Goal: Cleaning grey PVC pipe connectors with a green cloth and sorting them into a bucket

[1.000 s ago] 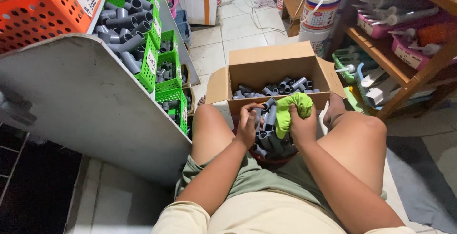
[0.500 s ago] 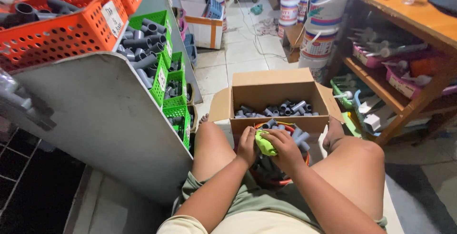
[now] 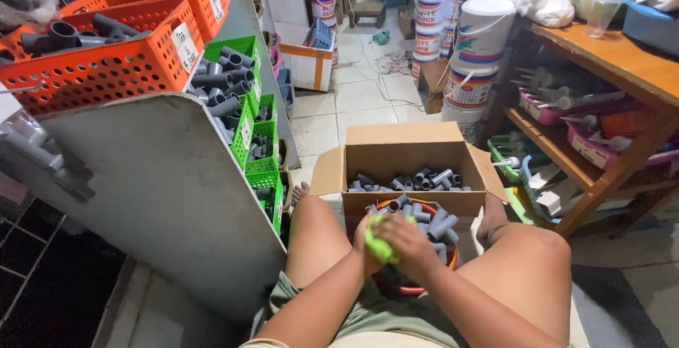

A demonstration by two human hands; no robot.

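I sit on the floor with an orange basket (image 3: 417,290) of grey pipe fittings (image 3: 433,222) between my knees. My left hand (image 3: 366,243) and my right hand (image 3: 404,243) are pressed together over the basket's near left side. Both are closed on a bunched bright green cloth (image 3: 380,249). Whether a fitting is wrapped inside the cloth cannot be told. Just beyond the basket stands an open cardboard box (image 3: 407,154) with more grey fittings (image 3: 414,179) in its bottom.
A grey shelf unit (image 3: 163,185) stands close on my left, with orange baskets (image 3: 106,65) and green baskets (image 3: 247,125) of grey fittings. A wooden shelf (image 3: 601,65) with trays is on the right. Paint buckets (image 3: 474,51) stand on the tiled floor beyond.
My hands have come down with the green cloth from near the box's rim to the basket's near side. The camera has tilted up, showing more of the shop.
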